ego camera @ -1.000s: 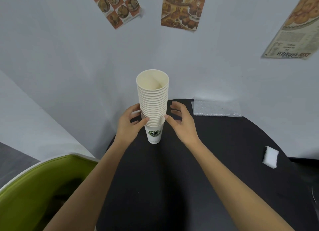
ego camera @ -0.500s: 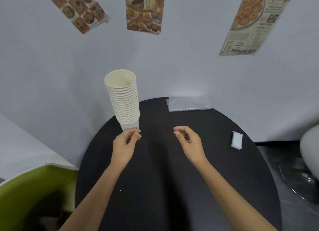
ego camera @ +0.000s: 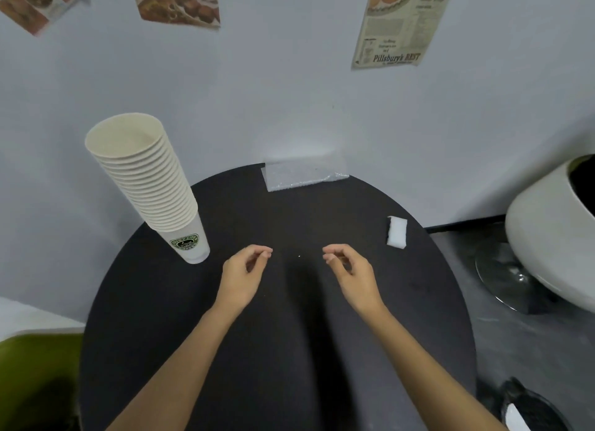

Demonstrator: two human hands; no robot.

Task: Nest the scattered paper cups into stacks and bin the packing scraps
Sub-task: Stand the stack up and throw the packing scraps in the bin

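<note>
A tall stack of nested cream paper cups [ego camera: 151, 186] stands at the far left of the round black table [ego camera: 283, 350]; its bottom cup bears a green logo. A clear bubble-wrap sheet [ego camera: 302, 176] lies at the table's far edge against the wall. A small white foam block [ego camera: 397, 232] rests near the right edge. My left hand [ego camera: 243, 274] hovers over the table's middle, right of the stack and apart from it, fingers loosely curled and holding nothing. My right hand [ego camera: 351, 273] mirrors it, empty, left of the foam block.
A green chair [ego camera: 35, 379] sits at the lower left. A white chair [ego camera: 547, 237] on a chrome base stands at the right. A dark bin [ego camera: 531, 408] with something white in it shows at the bottom right. Posters hang on the pale wall.
Both hands have let go of the cup stack and drawn back to the table's middle. The view has swung right, so the stack now sits further left.
</note>
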